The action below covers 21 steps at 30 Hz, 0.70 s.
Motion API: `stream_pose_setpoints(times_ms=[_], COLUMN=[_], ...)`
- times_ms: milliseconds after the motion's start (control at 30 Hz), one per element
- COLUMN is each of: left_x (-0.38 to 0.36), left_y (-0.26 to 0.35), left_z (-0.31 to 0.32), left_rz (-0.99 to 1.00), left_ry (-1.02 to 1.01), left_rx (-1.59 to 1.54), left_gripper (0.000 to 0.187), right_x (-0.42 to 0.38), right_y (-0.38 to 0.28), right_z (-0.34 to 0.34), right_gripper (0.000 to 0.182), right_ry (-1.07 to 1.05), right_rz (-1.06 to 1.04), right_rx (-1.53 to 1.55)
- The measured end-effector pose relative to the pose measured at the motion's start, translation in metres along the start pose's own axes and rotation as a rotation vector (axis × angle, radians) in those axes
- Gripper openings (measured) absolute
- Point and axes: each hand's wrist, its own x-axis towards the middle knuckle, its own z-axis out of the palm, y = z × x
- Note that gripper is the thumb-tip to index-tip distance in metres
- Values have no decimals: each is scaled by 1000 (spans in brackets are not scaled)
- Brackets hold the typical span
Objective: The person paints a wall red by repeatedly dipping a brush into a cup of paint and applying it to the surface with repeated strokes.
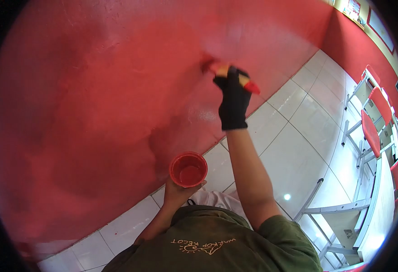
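In a black glove, my right hand (235,93) is closed round the handle of a paintbrush (247,83). Its handle is yellowish with a red end, and the bristle end, blurred, meets the red wall (117,90). My bare left hand (179,192) grips a round red paint cup (189,169) from below and the side, low in front of my body. Red paint lies inside the cup. Around the brush the wall looks partly wet and glossy, with darker and lighter red patches.
White floor tiles (294,131) run along the foot of the wall. To the right stand red chairs (373,122) with pale metal legs and a table (380,204) on a grey metal frame (335,208). Framed pictures (380,29) hang on the far wall.
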Motion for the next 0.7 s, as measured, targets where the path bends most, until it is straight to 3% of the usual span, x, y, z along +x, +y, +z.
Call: stream_pose_setpoints(times_ms=[133,233,267,300,367,433,500,533,600,700], left_x=[0,0,-1,-1,-1,0,-1,-1,2,3], left_y=[10,8,7,9,15,7,2,1,6,13], left_z=[1,0,0,-1,0,-2,-1,-1,0,3], left_rz=[13,28,12,14,-7,-26,-46,2,58,59], left_ry=[22,39,45,45,45,12,-18,-12,-6,5], left_rx=[2,4,9,8,56,36,20,22,23,40], left_gripper=[67,67,66,66,65,65,64,64,64,64], right_x=[34,46,49,46,29,-2,-27,-30,-30,-4], right_y=[-58,-67,-56,-38,5,29,63,66,59,39], right_z=[52,49,43,30,-9,-43,-91,-104,-113,-82], right_gripper=[25,25,21,21,20,18,18,18,23,22], right_ry=[-80,-131,-125,-126,-97,41,50,45,270,174], right_rz=[-206,-294,-120,-121,-332,127,-14,-19,324,198], right_rx=[166,78,308,308,-327,185,-217,-215,-11,-16])
